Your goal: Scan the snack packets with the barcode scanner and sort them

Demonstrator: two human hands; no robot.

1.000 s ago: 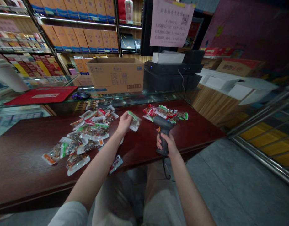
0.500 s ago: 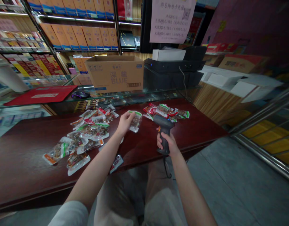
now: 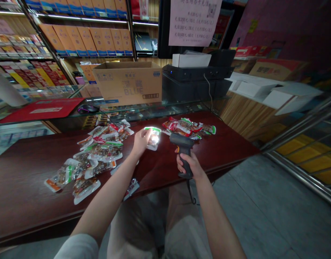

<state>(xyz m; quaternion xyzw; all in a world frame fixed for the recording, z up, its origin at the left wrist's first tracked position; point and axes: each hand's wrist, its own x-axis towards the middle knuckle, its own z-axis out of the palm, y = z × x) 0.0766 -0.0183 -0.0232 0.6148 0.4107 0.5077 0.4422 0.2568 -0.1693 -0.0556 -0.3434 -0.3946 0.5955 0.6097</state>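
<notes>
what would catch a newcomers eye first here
The bright glare on the packet held in the left hand, near the middle of the dark red counter, stands out first. Beside it, the right hand grips a dark barcode scanner pointed toward it. Snack packets lie heaped to the left, with a cardboard box behind them.

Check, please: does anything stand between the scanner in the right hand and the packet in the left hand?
Nothing visible stands in the way. The scanner in the right hand faces the packet held by the left hand, and its light falls on it. The other packets lie beyond, not between.
</notes>
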